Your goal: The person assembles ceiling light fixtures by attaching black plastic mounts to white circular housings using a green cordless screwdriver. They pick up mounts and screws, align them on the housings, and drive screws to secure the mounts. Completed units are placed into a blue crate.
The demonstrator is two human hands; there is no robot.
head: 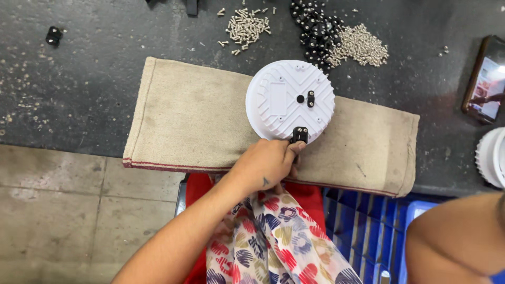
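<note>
**Left hand at the near edge of the white disc**

We take the disc (286,97) as our landmark: a round white plastic housing lying ribbed side up. The bench (79,79), dark and gritty, spreads all around it, and the tan cloth (194,121) lies under it, reaching well to the left and some way to the right. Nearer to us than the disc are a blue crate (363,226) and a patterned garment (279,242). Beyond the disc sit a heap of black parts (314,29), a pile of pale screws (360,46) just right of that heap, and a second screw pile (246,25) to its left. A phone (486,79) lies far to the disc's right, and part of another white disc (492,158) shows at the frame's right edge.

Our left hand (265,165) comes in from the near side, so the disc lies straight ahead of it, away from us. Its fingertips are closed on a small black clip (300,135) at the disc's near rim; a second black clip (310,98) sits near the centre, beside a dark hole. The held clip's long axis seems to run toward the centre.

The right hand is out of view; only a bare arm (457,242) shows at lower right, so the left is nearer.
</note>
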